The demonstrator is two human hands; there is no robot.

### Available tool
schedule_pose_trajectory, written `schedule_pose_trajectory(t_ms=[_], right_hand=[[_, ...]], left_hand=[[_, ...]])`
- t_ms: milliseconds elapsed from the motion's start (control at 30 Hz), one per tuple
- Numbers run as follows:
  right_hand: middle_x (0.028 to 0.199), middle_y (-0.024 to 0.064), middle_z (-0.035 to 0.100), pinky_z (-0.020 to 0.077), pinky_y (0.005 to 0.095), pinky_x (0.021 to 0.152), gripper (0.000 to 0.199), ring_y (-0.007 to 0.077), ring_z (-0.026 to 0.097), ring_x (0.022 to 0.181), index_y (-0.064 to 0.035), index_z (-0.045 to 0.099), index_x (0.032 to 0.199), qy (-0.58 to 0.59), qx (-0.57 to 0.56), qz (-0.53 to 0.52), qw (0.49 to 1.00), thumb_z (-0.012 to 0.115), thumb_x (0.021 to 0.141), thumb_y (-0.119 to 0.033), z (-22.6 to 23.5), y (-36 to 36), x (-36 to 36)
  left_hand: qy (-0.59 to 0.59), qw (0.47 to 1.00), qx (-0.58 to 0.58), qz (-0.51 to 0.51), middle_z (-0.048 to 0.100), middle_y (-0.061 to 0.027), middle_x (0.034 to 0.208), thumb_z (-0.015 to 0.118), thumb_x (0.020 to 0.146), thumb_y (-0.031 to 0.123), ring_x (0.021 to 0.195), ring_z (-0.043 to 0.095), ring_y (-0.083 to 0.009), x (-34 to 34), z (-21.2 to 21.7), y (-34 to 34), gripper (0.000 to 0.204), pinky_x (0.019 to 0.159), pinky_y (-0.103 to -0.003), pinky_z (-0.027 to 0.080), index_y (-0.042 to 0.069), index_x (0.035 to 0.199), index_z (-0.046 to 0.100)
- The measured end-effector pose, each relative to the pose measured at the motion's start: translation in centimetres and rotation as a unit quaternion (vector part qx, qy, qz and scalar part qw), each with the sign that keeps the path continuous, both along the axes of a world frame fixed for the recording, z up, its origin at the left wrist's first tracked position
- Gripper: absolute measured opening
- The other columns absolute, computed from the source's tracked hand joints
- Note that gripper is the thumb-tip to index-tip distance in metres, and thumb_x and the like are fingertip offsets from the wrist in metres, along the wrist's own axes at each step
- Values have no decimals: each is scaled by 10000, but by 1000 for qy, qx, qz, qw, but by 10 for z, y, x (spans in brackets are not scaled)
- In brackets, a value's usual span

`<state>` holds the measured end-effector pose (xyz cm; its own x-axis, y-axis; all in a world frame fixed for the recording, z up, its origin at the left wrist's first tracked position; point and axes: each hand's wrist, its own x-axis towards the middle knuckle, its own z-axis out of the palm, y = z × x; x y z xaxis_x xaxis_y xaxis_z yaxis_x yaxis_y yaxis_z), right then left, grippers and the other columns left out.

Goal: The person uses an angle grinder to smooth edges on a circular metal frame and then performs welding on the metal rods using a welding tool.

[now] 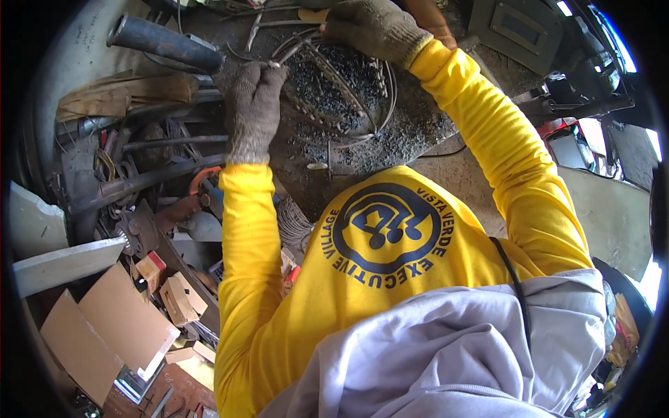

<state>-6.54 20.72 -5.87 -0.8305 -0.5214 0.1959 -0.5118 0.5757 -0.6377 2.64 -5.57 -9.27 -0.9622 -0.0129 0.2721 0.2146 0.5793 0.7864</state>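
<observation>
My left hand (254,104), in a brown knit work glove, is closed in a pinch at the left side of a round metal frame (338,80). Between its fingertips is the end of a thin metal rod (293,51) that slants up over the frame. My right hand (376,29), gloved the same way, reaches over the frame's far side with curled fingers. What those fingers hold is hidden. Dark chips (352,59) lie inside and around the frame on a dirty work surface (418,136).
A dark metal tube (167,45) sticks out at the far left. A welding mask (516,31) lies at the far right. Metal bars and scrap (153,146) crowd the left side. Cardboard pieces (125,313) are at lower left, and a coil of wire (294,219) sits by my left forearm.
</observation>
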Motion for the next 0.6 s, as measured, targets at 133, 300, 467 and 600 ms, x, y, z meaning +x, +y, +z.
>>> schedule_pose_trajectory(t_ms=[133,300,467,600], right_hand=[[988,220,733,546,489,821,360,411,703,950,-25,755,1028,-19,-16,-13,1000,682,939,-366,4,-2,8],[996,230,732,541,493,843,345,424,695,961,-24,759,1047,3,1,-13,1000,682,936,-342,-4,-1,4],[1071,201,739,537,476,896,338,423,683,1022,-30,767,1060,39,-37,-32,998,691,941,-337,-14,2,2],[1061,174,745,549,431,883,361,374,702,994,-17,740,1131,40,-68,-73,994,686,969,-336,-1,1,16]], left_hand=[[6,1000,1,-14,690,-132,921,729,946,211,868,663,-280,-4,-5,-2,171,793,-396,509,42,962,703],[-11,1000,-23,-15,694,-122,981,686,981,213,921,658,-254,0,1,1,193,850,-381,511,22,1003,698],[79,992,-95,-38,688,-131,943,735,944,206,907,659,-309,-7,2,-2,179,827,-410,513,33,940,686],[139,983,-107,-52,687,-139,940,738,944,208,920,663,-327,-2,-8,-6,176,832,-424,516,41,944,685]])
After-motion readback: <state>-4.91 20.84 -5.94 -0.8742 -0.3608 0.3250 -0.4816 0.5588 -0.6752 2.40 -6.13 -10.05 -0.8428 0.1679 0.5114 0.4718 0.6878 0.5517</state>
